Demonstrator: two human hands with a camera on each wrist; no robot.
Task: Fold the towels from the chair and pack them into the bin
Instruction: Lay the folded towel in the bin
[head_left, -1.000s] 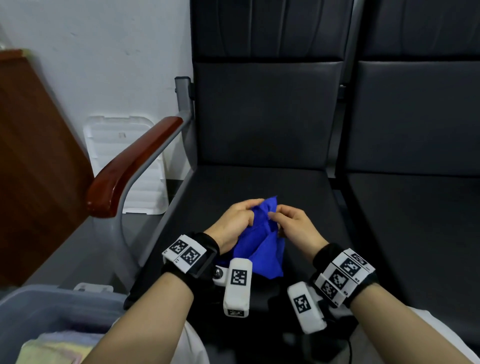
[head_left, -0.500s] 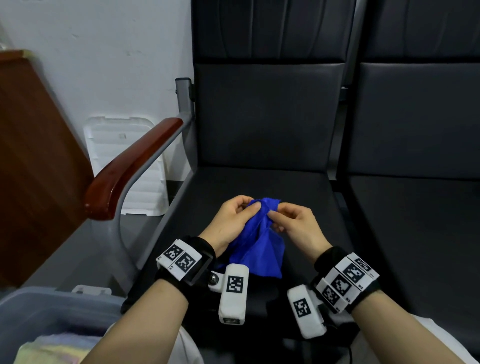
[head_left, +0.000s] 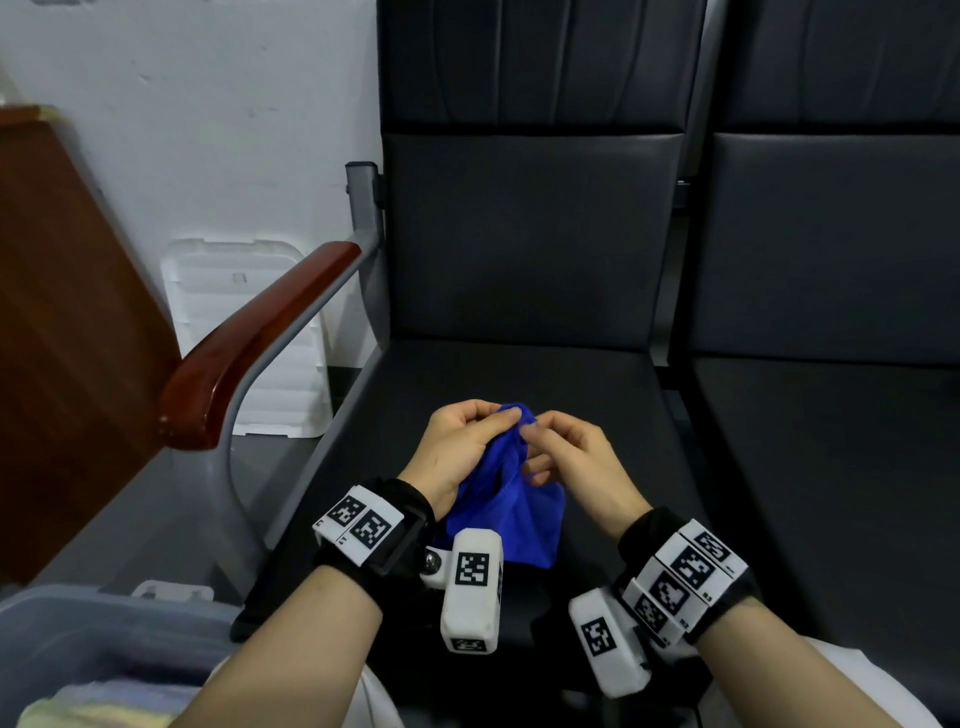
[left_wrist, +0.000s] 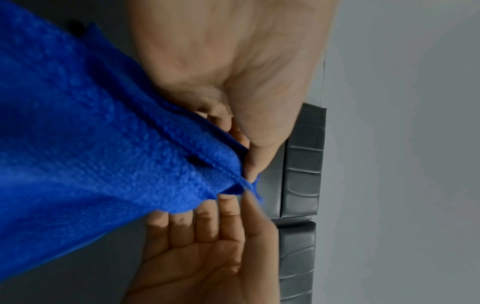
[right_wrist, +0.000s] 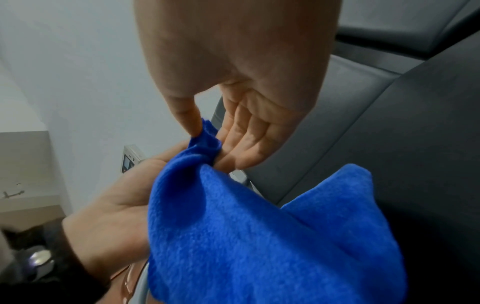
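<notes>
A dark padded chair (head_left: 519, 395) fills the middle of the scene, its seat bare but for a bunched blue towel (head_left: 511, 512) held just above the near part of the seat. The left hand (head_left: 457, 447) and right hand (head_left: 571, 462) meet at the towel's top; each pinches the same bunched corner between thumb and fingers (right_wrist: 226, 144), and the rest of the cloth hangs down between the wrists. A second, matching seat (head_left: 831, 441) adjoins on the right. On the left, a reddish wooden armrest (head_left: 254, 343) slopes along a grey metal frame. Behind it a white ribbed plastic panel (head_left: 244, 332) leans on the pale wall (head_left: 208, 119). At the near left corner stands a grey bin (head_left: 104, 623) holding pale folded cloth (head_left: 88, 706).
</notes>
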